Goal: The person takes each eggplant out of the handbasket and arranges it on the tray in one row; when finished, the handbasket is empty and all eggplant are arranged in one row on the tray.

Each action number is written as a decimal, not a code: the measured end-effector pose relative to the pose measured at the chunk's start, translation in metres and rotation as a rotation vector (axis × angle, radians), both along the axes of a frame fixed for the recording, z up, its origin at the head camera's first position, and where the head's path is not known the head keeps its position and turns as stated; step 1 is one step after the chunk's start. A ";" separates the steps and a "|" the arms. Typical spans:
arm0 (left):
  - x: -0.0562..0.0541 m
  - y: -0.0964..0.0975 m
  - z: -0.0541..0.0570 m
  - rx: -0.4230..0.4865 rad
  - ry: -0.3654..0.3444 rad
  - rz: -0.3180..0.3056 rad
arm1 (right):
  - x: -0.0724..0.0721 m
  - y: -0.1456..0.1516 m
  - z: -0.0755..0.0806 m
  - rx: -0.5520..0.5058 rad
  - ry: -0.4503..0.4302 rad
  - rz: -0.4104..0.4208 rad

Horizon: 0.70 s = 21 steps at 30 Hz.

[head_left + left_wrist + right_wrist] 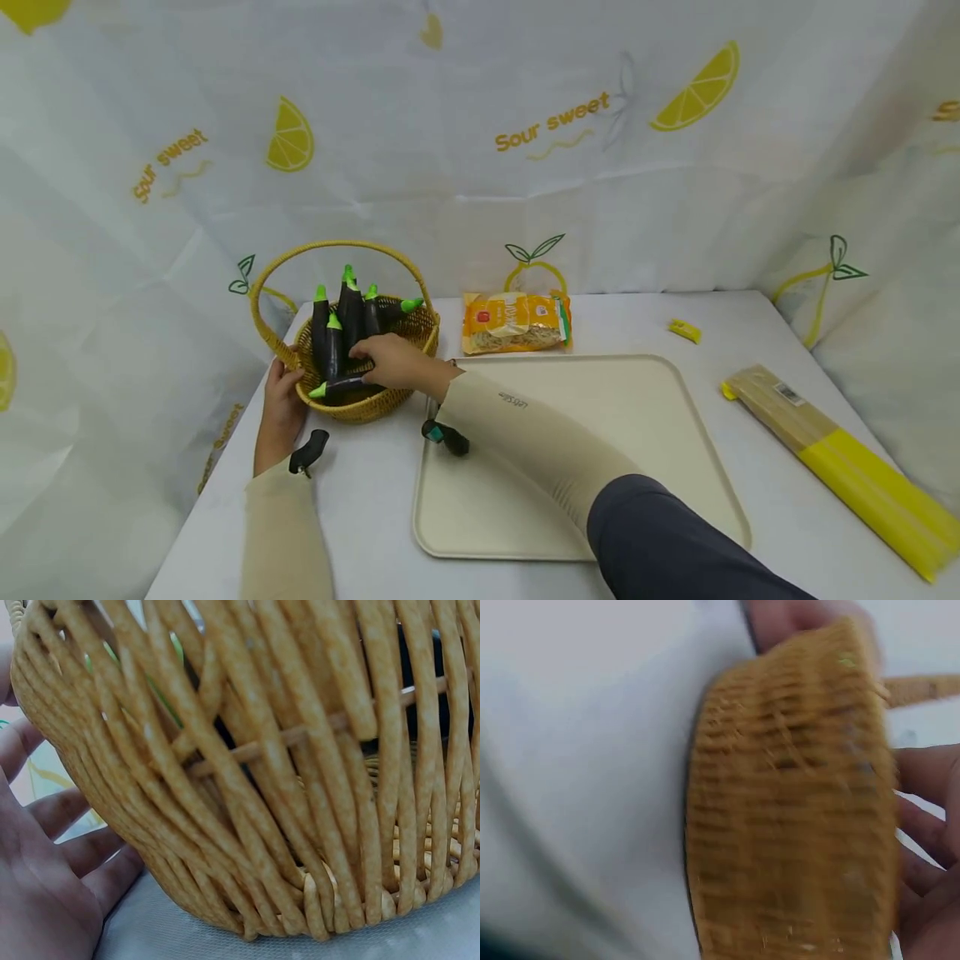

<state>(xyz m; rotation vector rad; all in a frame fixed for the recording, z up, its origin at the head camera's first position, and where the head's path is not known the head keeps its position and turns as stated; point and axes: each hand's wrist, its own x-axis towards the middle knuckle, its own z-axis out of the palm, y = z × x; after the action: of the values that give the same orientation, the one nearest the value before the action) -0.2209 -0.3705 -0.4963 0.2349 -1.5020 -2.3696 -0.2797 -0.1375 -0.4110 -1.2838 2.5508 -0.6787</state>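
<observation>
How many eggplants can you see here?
6 visible, all in the wicker basket: one lying at the front by the right hand, four behind, stems up, one at back right, stem rightward. More may be hidden.

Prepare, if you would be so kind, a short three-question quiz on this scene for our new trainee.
1. Multiple choice: what does the wicker basket hold?
a) bananas
b) eggplants
c) carrots

2. True or false: the orange bag lies on top of the tray.

3. Short answer: which grip reaches in over the basket's rim, left or right?

Key
1. b.
2. False: in the head view it lies beyond the tray's far edge.
3. The right grip; the left grip is at the basket's side.
</observation>
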 end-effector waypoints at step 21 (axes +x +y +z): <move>0.001 0.001 0.002 -0.026 0.030 -0.009 | 0.002 0.049 0.042 -0.480 0.029 -0.175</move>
<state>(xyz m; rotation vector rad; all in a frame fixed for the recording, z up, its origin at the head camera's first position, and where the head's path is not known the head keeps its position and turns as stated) -0.2203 -0.3691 -0.4946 0.1856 -1.5224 -2.3478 -0.2781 -0.0888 -0.3691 -1.2022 2.6391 -1.3840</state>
